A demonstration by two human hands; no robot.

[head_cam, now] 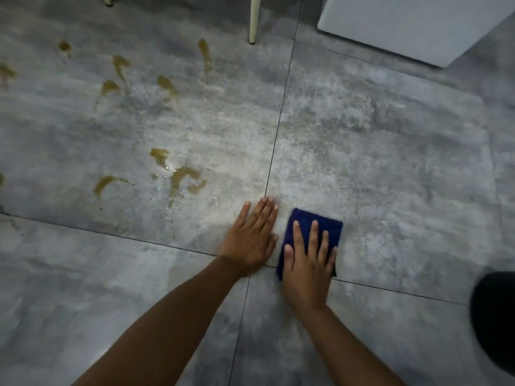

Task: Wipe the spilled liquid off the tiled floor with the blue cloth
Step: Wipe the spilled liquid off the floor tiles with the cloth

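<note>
My right fingers (pixel 314 232) lie spread and flat on top of the blue cloth (pixel 309 218), pressing it to the floor rather than curling round it; the thumb rests along the cloth's left edge. The right hand (pixel 306 263) covers the near half of the cloth, and the far edge shows dark blue just beyond my fingertips. My left hand (pixel 250 240) sits just beside it, palm down, fingers held together and flat on the bare tile, gripping nothing. Its thumb nearly touches the cloth's left side.

The cloth lies on the tiled floor (pixel 376 168) just to the right of the long grout line (pixel 278 135), which runs away from my left fingertips. A second grout line crosses under both wrists.

The spilled liquid (pixel 184 176) is well beyond my left fingers and off to their left: a brownish-yellow puddle with a wet sheen, and a smaller streak further left. More brown splashes (pixel 119 65) are scattered farther away still, up to the left. None of it touches the cloth.

Far ahead of my fingers stands a cream chair leg (pixel 254 20), and beyond my right fingers, to the right, a white panel (pixel 412 23). Something dark (pixel 496 316) sits at the right edge, too blurred to tell.
</note>
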